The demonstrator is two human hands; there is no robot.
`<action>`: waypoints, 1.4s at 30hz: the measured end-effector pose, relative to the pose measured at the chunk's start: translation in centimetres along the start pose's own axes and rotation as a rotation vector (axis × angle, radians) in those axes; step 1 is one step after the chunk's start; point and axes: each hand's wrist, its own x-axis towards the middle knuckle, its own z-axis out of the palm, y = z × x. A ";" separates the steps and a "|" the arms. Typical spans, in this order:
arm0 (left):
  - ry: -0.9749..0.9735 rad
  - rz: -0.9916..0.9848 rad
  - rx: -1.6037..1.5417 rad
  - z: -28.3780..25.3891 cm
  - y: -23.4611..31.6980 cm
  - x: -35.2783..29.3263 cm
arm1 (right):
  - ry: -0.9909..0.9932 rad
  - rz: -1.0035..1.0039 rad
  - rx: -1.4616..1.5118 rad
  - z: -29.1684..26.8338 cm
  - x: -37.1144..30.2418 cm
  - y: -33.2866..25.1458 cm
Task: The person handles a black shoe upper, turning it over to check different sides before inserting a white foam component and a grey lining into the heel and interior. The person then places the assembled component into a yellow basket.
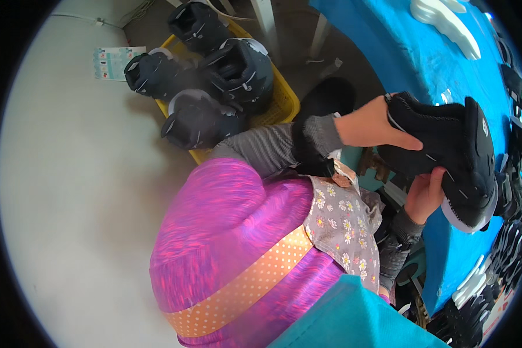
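Both my hands hold a black boot [446,145] in front of me, over the edge of the blue-covered table. It is tilted, and a whitish rim shows along its lower end. My left hand [374,124] grips the boot by its upper left end, the thumb pressed along its side and the other fingers mostly hidden behind it. Lower down, my right hand [426,194] is closed on the boot's near side, with its thumb pointing up and the rest of its fingers partly out of sight. Striped grey sleeves cover both forearms.
A yellow plastic basket [284,104] with several black boots [238,69] stands on the floor at the upper left. The blue-covered table [383,35] bears white foot-shaped pieces [446,26] and, along the right rim, many dark shoe parts [510,243]. A pale wall [69,203] fills the left.
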 end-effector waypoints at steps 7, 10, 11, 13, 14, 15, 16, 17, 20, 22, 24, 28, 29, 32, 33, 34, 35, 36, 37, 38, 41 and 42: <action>0.089 0.214 0.246 -5.5 5.2 -5.9 | -0.268 0.153 -0.273 4.3 0.1 1.7; 0.084 -0.068 1.045 -7.3 7.8 -8.5 | -0.412 0.216 -0.381 6.2 0.4 2.3; 0.104 -0.293 1.023 -7.5 8.7 -9.3 | -0.544 0.251 -0.373 7.0 0.3 2.0; 0.135 -0.440 1.092 -7.8 11.1 -11.0 | -0.722 0.272 -0.398 6.8 0.9 3.0; 0.139 -0.358 1.186 -8.2 12.3 -11.9 | -0.806 0.273 -0.415 6.7 1.1 3.5; 0.182 -0.233 1.333 -8.2 13.8 -12.7 | -0.872 0.350 -0.461 6.9 1.3 3.6; 0.229 -0.102 1.478 -8.4 15.5 -14.0 | -0.945 0.428 -0.501 7.4 1.4 3.6; 0.353 -0.134 1.607 -9.0 17.2 -15.5 | -0.948 0.428 -0.428 9.3 1.5 3.0; 0.727 -0.306 1.613 -9.4 22.7 -18.3 | -1.006 0.502 -0.500 8.6 2.7 2.2; 0.896 -0.424 1.767 -10.4 24.2 -20.4 | -0.948 0.595 -0.462 6.7 3.2 2.1; 0.787 -0.470 2.314 -11.6 24.6 -23.4 | -0.965 0.576 -0.474 5.7 3.6 1.8; 0.936 -0.567 2.293 -19.0 18.8 -31.5 | -0.923 0.600 -0.487 4.3 4.1 2.1; 1.015 -0.672 2.228 -20.4 16.8 -33.7 | -0.936 0.570 -0.488 4.1 4.1 2.3; 1.025 -0.720 2.302 -20.7 12.2 -36.0 | -0.898 0.600 -0.486 4.0 3.8 2.0; 0.971 -0.663 2.451 -20.3 11.0 -35.9 | -0.890 0.600 -0.489 3.9 3.7 2.0; 0.966 -0.662 2.450 -20.0 10.7 -35.5 | -0.887 0.601 -0.485 3.8 3.6 2.0; 0.988 -0.810 2.363 -19.7 10.6 -35.1 | -0.885 0.602 -0.480 3.7 3.6 2.0; 1.004 -0.953 2.270 -19.4 10.4 -34.7 | -0.881 0.605 -0.479 3.7 3.6 2.0; 1.146 -0.980 2.203 -18.7 9.5 -34.2 | -0.874 0.593 -0.494 3.4 3.8 1.9; 1.137 -0.984 2.205 -18.4 9.4 -34.1 | -0.867 0.582 -0.509 3.1 3.9 1.9; 1.026 -1.120 2.029 -18.1 8.8 -34.4 | -0.843 0.579 -0.474 2.3 3.8 2.6; 0.991 -0.999 2.012 -18.4 7.6 -35.3 | -0.836 0.569 -0.455 2.0 3.8 2.8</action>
